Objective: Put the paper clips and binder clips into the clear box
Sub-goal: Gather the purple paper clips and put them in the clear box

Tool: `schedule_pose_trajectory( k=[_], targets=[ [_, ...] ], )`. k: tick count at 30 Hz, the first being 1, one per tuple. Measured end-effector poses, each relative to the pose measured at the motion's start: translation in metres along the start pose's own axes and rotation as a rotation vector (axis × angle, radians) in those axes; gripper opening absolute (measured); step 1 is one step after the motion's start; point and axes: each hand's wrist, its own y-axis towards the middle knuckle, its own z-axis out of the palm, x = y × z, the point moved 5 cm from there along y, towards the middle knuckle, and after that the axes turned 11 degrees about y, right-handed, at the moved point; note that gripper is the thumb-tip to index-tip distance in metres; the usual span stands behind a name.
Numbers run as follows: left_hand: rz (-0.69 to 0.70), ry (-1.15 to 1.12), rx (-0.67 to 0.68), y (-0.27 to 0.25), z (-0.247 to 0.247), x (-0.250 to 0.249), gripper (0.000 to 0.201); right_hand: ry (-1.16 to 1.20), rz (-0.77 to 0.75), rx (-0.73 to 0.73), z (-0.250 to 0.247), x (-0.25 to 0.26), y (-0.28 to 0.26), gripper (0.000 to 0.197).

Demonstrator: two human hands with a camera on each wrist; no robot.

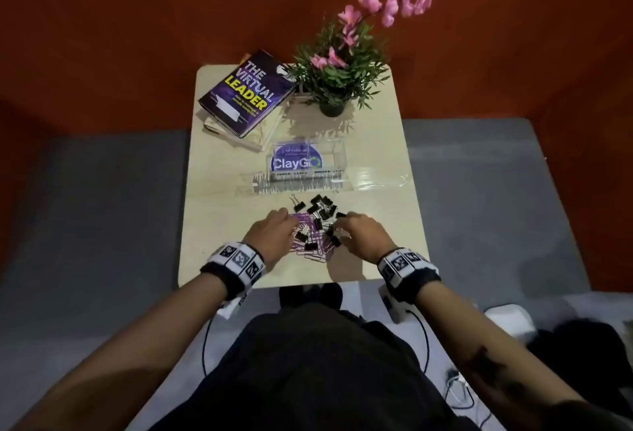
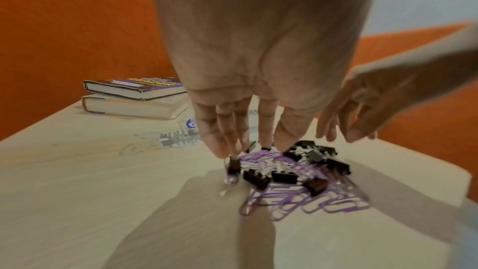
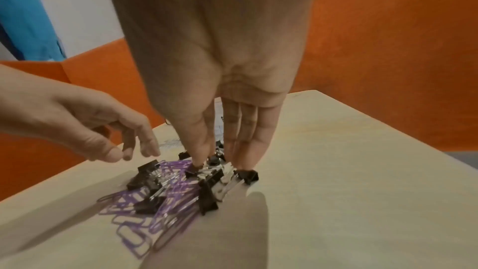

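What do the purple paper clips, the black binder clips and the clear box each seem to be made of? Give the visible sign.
Purple paper clips: thin bent wire, probably coloured coating over metal; the loops are uniformly purple.
Black binder clips: likely painted sheet metal with bright wire handles that glint silver.
Clear box: transparent, glossy, probably acrylic or other hard plastic; the table shows through it.

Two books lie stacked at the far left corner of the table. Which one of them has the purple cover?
The upper book, titled "The Virtual Leader", has the purple cover. The lower book beneath it is pale and mostly hidden, showing only at its edges.
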Motion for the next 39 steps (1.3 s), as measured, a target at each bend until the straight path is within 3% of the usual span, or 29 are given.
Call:
schedule_pose_trajectory(
  k=[4,8,13,18,21,23,27,32,39],
  targets=[
    [-0.049,0.077,-0.088,0.021,-0.011,0.011,0.037,-0.023,-0.036,-0.086,-0.006,0.008,0.032,0.039],
    [-0.091,0.102,-0.115,0.030,-0.009,0.016,0.040,-0.122,-0.097,-0.030,0.008,0.012,0.049,0.048],
    [-0.086,0.095,-0.103,0.043,-0.004,0.020,0.057,-0.121,-0.090,-0.068,-0.002,-0.006,0.058,0.048],
    [-0.031,0.033,-0.228,0.025,-0.007,0.016,0.042,-0.096,-0.095,-0.174,-0.011,-0.016,0.044,0.041],
    [0.011,0.064,-0.216,0.008,0.007,0.020,0.033,-0.087,-0.239,-0.157,0.004,-0.001,0.032,0.034],
    [-0.008,0.094,-0.204,-0.002,0.016,0.024,0.037,-0.097,-0.279,-0.122,0.016,0.004,0.028,0.031],
    [-0.043,0.153,-0.176,-0.015,0.024,0.033,0.050,-0.123,-0.222,-0.126,0.019,-0.005,0.027,0.037],
    [-0.130,0.122,-0.201,-0.023,0.025,0.042,0.051,-0.112,-0.154,-0.187,0.005,-0.018,0.022,0.037],
    [-0.040,0.255,-0.151,-0.024,0.024,0.029,0.049,-0.115,-0.240,-0.140,0.013,-0.004,0.017,0.026]
  ],
)
